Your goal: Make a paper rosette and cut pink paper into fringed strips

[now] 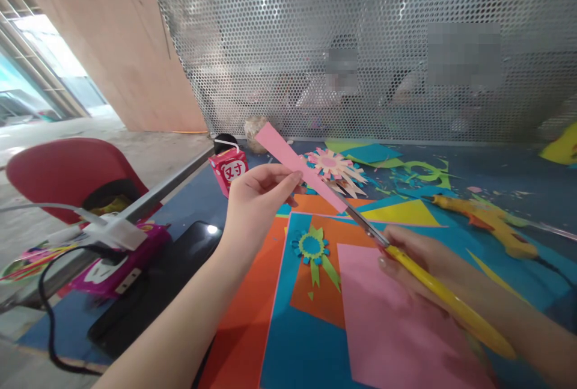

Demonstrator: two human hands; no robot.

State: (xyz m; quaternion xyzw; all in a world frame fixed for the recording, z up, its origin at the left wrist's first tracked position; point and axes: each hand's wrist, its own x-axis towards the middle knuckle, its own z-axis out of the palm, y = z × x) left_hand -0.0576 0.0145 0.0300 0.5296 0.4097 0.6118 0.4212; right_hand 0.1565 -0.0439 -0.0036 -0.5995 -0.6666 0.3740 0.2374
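Observation:
My left hand (pixel 265 193) pinches a strip of pink paper (pixel 282 147), raised above the table and slanting down to the right. In my right hand (pixel 417 263) is a pair of scissors (pixel 442 293) with yellow handles; the blades meet the strip's lower right end. Below my hands lies a larger pink sheet (pixel 374 317), over an orange piece (pixel 300 290) and a blue sheet (pixel 288 353). A blue and green paper rosette (pixel 312 246) with ribbon tails rests on the orange piece. Behind the strip sits a pink fringed paper rosette (pixel 331 163).
A yellow glue gun (pixel 491 220) lies at the right with its cord. Paper scraps (pixel 424 172) litter the back, before a perforated metal screen (pixel 288 34). On the left are a red drink carton (pixel 228 166), a black phone (pixel 157 287), a purple power strip (pixel 121 263) and a red chair (pixel 67 166).

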